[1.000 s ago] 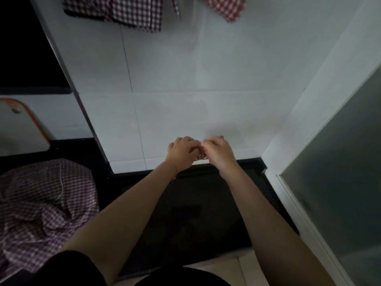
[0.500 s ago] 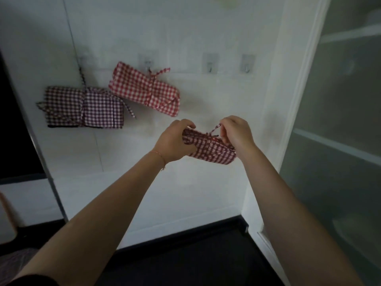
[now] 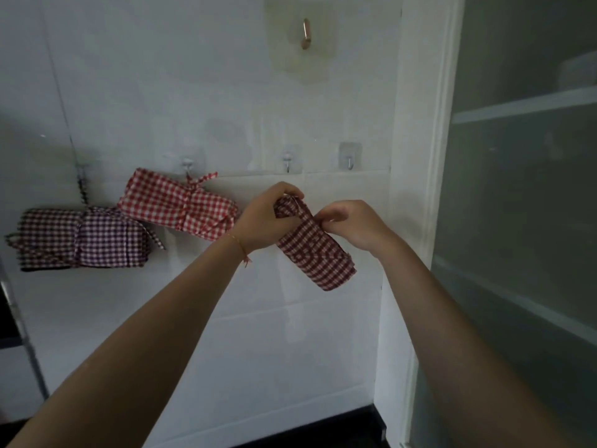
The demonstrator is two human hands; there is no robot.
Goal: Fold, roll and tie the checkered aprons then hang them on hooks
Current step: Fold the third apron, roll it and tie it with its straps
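Note:
A rolled dark-red checkered apron [image 3: 315, 250] hangs between my hands in front of the white tiled wall, its lower end tilted down to the right. My left hand [image 3: 263, 223] grips its upper end and the tie loop. My right hand [image 3: 350, 223] pinches the roll's right side near the top. Above them are two bare clear hooks, one [image 3: 287, 163] and another [image 3: 349, 160]. A red checkered roll [image 3: 176, 205] hangs from a hook [image 3: 188, 164] to the left. A purple checkered roll [image 3: 80, 237] hangs further left.
A larger hook [image 3: 306, 33] on a clear pad sits high on the wall. A white door frame [image 3: 420, 189] and a frosted glass panel [image 3: 523, 205] stand on the right. A dark floor strip [image 3: 339, 428] runs along the wall's base.
My view tilted up from the floor to the wall. Both hands rose with the roll toward the hooks, and the roll now slopes down to the right.

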